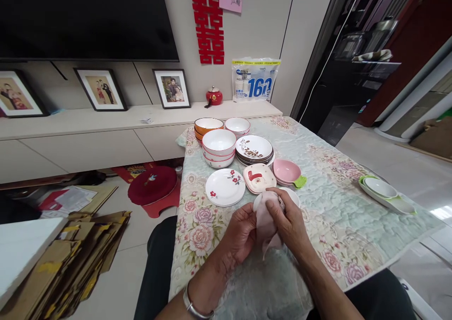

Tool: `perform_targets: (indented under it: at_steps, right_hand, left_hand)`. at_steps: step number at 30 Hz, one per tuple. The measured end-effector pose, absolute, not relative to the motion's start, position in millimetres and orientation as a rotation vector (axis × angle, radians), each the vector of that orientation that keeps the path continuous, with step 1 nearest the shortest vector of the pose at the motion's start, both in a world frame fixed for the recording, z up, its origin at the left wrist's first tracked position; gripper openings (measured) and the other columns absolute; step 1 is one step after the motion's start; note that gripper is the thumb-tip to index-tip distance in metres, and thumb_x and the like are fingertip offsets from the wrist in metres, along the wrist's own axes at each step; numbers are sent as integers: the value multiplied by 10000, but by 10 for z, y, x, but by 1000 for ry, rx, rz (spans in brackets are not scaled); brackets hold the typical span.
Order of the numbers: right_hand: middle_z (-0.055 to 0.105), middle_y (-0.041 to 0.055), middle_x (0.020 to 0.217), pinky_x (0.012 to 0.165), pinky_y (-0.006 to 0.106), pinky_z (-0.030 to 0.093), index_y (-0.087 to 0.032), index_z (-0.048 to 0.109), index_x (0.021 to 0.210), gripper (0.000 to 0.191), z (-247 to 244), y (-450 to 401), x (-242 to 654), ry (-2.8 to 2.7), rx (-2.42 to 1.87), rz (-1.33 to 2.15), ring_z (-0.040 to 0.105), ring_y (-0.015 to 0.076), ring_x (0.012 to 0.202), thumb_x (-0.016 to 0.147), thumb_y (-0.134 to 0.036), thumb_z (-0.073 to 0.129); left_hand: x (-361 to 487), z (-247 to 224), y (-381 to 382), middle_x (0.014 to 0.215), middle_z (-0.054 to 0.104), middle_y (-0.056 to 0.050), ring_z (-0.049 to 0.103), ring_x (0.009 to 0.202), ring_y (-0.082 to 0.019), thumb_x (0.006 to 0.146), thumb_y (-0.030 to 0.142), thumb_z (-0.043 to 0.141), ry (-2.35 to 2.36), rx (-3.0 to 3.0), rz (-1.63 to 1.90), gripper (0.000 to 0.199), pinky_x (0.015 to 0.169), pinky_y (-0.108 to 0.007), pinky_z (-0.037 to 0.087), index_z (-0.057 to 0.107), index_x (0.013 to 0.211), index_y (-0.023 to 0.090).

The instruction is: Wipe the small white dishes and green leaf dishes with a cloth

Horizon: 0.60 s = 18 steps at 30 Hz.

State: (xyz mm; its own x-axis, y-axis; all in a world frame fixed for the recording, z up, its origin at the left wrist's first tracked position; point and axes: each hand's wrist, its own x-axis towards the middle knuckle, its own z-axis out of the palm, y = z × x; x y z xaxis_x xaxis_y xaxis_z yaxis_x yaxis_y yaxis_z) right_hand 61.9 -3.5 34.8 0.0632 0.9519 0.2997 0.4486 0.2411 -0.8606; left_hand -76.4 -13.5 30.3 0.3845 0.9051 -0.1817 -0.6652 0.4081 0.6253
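Observation:
Close over the near part of the table, my left hand (241, 231) is closed on a small white dish (258, 201), which is mostly covered by a pale pink cloth (265, 223). My right hand (290, 219) grips the cloth from the other side, thumb pressed on it. The dish's exact shape is hidden. Just behind my right hand, another white dish (292, 196) shows in part. Near both hands are a stack of white plates with red flowers (225, 188), squarish cream plates with a red picture (260, 179), and pink bowls with a green leaf-shaped handle (286, 171).
Farther back stand red-rimmed white bowls (219, 143), orange bowls (208, 124), more bowls (237, 125) and brown-patterned plates (254, 147). Green-handled white dishes (383, 190) lie at the table's right side. A red stool (152, 184) and flattened cardboard (77, 259) are left of the flowered tablecloth (201, 237).

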Motion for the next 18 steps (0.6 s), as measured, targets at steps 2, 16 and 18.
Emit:
perform_targets:
  at_steps: [2, 16, 18]
  right_hand:
    - [713, 98, 1083, 918, 382, 502, -192, 651, 1123, 381, 345, -29, 604, -1523, -1383, 613, 646, 258, 1016, 942, -481, 480]
    - [688, 76, 1176, 907, 371, 502, -209, 624, 1259, 457, 432, -56, 649, -1577, -1380, 762, 642, 259, 1033, 862, -436, 621]
    - [698, 90, 1148, 930, 386, 488, -190, 640, 1229, 436, 423, -52, 637, -1585, -1383, 708, 640, 266, 1035, 887, -454, 576]
  left_hand:
    - [-757, 289, -138, 787, 739, -56, 637, 678, -147, 664, 287, 874, 560, 502, 1064, 284, 665, -256, 485, 751, 860, 123]
    - [-776, 287, -118, 923, 762, -95, 681, 812, -181, 690, 281, 862, 511, 484, 1063, 337, 779, -285, 526, 759, 967, 119]
    - [-776, 301, -124, 923, 762, -96, 683, 816, -188, 703, 282, 852, 498, 495, 1057, 321, 795, -298, 526, 758, 961, 115]
